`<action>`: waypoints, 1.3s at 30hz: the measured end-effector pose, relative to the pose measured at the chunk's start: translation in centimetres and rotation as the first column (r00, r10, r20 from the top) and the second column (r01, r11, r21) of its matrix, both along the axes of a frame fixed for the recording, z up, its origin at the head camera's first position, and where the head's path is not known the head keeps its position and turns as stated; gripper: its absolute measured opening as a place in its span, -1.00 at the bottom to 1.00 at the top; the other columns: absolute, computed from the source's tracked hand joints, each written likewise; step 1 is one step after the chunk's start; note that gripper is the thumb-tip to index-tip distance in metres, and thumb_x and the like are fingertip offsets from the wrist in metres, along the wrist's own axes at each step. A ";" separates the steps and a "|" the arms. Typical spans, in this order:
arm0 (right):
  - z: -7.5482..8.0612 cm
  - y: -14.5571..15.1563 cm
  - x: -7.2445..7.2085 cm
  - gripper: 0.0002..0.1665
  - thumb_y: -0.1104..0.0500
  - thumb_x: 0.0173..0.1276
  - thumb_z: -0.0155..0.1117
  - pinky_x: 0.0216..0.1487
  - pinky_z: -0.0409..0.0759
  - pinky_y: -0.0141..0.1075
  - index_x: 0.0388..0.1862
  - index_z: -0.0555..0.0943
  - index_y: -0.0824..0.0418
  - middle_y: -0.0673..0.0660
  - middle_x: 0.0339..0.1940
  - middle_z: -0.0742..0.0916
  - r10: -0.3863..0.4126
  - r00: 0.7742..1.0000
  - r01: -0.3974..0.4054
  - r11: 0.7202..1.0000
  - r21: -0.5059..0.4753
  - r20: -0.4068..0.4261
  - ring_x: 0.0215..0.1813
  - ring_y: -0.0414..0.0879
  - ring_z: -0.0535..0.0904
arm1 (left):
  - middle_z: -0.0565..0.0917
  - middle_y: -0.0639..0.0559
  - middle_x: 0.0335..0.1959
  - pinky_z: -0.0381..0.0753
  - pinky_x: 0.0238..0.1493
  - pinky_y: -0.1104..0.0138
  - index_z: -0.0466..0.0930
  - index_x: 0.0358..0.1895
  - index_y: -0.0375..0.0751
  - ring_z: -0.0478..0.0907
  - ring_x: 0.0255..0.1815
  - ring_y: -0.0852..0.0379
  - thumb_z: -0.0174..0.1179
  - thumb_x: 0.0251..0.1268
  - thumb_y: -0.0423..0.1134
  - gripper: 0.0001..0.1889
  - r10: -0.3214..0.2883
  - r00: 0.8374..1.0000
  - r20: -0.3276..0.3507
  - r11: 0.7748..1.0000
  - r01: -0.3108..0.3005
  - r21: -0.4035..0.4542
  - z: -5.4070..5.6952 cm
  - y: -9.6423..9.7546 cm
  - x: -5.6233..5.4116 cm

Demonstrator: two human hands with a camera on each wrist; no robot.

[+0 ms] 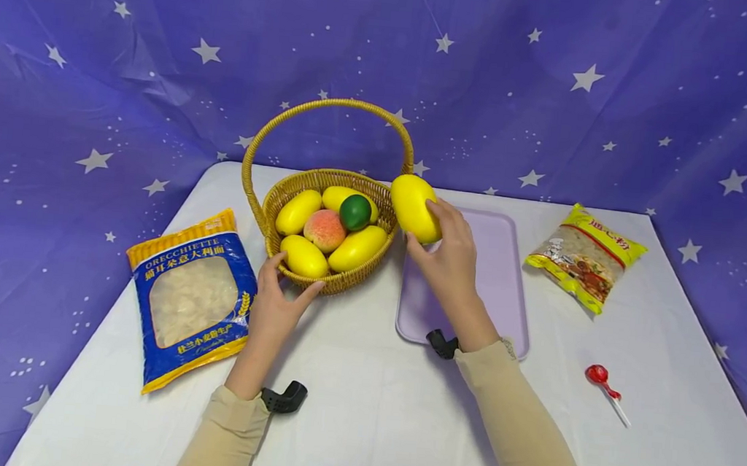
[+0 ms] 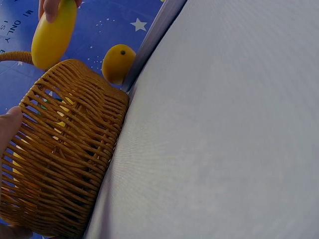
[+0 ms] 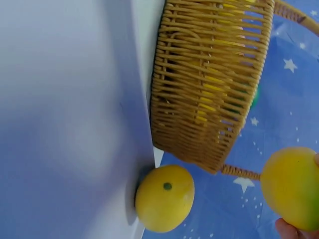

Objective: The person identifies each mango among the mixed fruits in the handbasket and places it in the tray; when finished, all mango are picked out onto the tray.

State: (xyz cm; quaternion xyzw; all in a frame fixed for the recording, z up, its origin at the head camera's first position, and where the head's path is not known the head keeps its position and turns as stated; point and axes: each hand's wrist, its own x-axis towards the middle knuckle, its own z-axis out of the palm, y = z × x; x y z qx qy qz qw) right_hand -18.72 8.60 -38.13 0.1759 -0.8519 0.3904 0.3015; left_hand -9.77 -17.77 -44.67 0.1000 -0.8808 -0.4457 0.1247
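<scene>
My right hand (image 1: pixel 447 257) grips a yellow mango (image 1: pixel 415 207) between thumb and fingers, raised beside the right rim of the wicker basket (image 1: pixel 343 283). With thumb and fingers spread on its near left side, my left hand (image 1: pixel 275 306) holds the basket. Inside lie several yellow mangoes (image 1: pixel 299 212), a peach (image 1: pixel 324 231) and a round dark green fruit (image 1: pixel 355 212). Another yellow mango (image 3: pixel 165 199) rests on the lilac tray (image 1: pixel 498 279), seen in both wrist views; the right hand and raised mango largely hide that spot in the head view.
A blue and yellow bag of orecchiette (image 1: pixel 193 299) lies left of the basket. To the right are a yellow-edged food packet (image 1: pixel 585 257) and a red lollipop (image 1: pixel 599 376). The basket's tall arched handle (image 1: pixel 351 104) stands upright near the purple star-patterned backdrop (image 1: pixel 490 88).
</scene>
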 end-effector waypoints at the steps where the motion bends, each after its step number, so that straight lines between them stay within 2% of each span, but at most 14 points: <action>1: 0.0 0.2 0.0 -0.36 0.17 0.10 0.42 0.26 0.37 -0.07 0.19 0.53 0.29 0.22 0.21 0.57 -0.007 1.000 0.007 1.000 -0.010 -0.002 0.24 0.11 0.45 | 0.16 -0.16 0.42 0.38 0.17 -0.06 0.05 0.46 0.02 0.33 0.30 -0.15 0.27 0.06 0.34 -0.04 0.000 1.000 0.001 1.000 0.000 0.001 0.0 0.0 0.0; 6: -0.3 1.4 -0.2 -0.36 0.20 0.10 0.44 0.27 0.36 -0.09 0.19 0.53 0.32 0.24 0.20 0.57 -0.055 0.998 0.055 0.996 -0.064 0.013 0.24 0.10 0.45 | 0.16 -0.16 0.43 0.37 0.18 -0.06 0.05 0.46 0.02 0.32 0.31 -0.15 0.28 0.06 0.34 -0.03 -0.003 1.000 -0.003 1.000 0.003 0.012 -0.1 -0.1 -0.1; 10: -1.0 2.5 -0.6 -0.36 0.20 0.11 0.45 0.25 0.39 -0.10 0.20 0.52 0.29 0.22 0.19 0.56 -0.109 0.990 0.118 0.986 -0.114 0.085 0.23 0.08 0.45 | 0.17 -0.16 0.42 0.37 0.18 -0.06 0.06 0.46 0.02 0.33 0.31 -0.15 0.27 0.05 0.35 -0.03 -0.003 1.000 -0.007 1.000 0.003 0.014 -0.1 -0.1 0.0; 15: -2.0 3.8 -1.3 -0.35 0.18 0.12 0.46 0.09 0.49 -0.09 0.21 0.50 0.28 0.25 0.14 0.55 -0.149 0.973 0.180 0.968 -0.176 0.173 0.07 0.10 0.51 | 0.19 -0.16 0.40 0.38 0.17 -0.05 0.06 0.46 0.02 0.34 0.30 -0.14 0.27 0.05 0.35 -0.03 0.001 1.000 -0.009 1.000 -0.001 0.008 -0.2 -0.2 0.0; 19: -2.8 4.7 -2.1 -0.34 0.18 0.13 0.46 0.01 0.48 -0.06 0.22 0.49 0.30 0.28 0.14 0.54 -0.184 0.955 0.231 0.953 -0.196 0.231 -0.04 0.13 0.51 | 0.18 -0.15 0.42 0.38 0.17 -0.06 0.06 0.46 0.03 0.34 0.30 -0.15 0.27 0.06 0.35 -0.04 -0.001 1.000 -0.007 1.000 0.002 0.007 -0.2 -0.2 0.0; 21: -3.2 5.2 -2.4 -0.33 0.17 0.14 0.45 0.04 0.46 -0.04 0.24 0.49 0.30 0.28 0.17 0.53 -0.202 0.940 0.262 0.944 -0.200 0.276 -0.02 0.13 0.51 | 0.17 -0.15 0.42 0.38 0.17 -0.06 0.05 0.46 0.03 0.34 0.30 -0.15 0.26 0.06 0.36 -0.04 -0.002 1.000 -0.006 1.000 0.002 0.007 -0.2 -0.1 0.0; 28: -4.5 6.5 -3.5 -0.32 0.15 0.17 0.42 0.29 0.30 -0.02 0.25 0.46 0.31 0.28 0.20 0.51 -0.237 0.889 0.324 0.931 -0.170 0.392 0.26 0.15 0.41 | 0.18 -0.15 0.42 0.38 0.18 -0.05 0.06 0.45 0.02 0.33 0.30 -0.15 0.26 0.07 0.35 -0.05 -0.009 1.000 -0.004 1.000 0.009 0.005 -0.2 0.0 -0.1; 39: -5.6 6.4 -5.1 -0.31 0.14 0.19 0.39 0.27 0.30 -0.01 0.26 0.43 0.35 0.32 0.16 0.50 -0.248 0.851 0.332 0.937 -0.108 0.464 0.21 0.17 0.42 | 0.19 -0.15 0.40 0.38 0.19 -0.04 0.07 0.45 0.02 0.33 0.30 -0.15 0.28 0.09 0.31 -0.07 -0.006 1.000 -0.018 1.000 0.006 0.009 -0.2 -0.1 0.0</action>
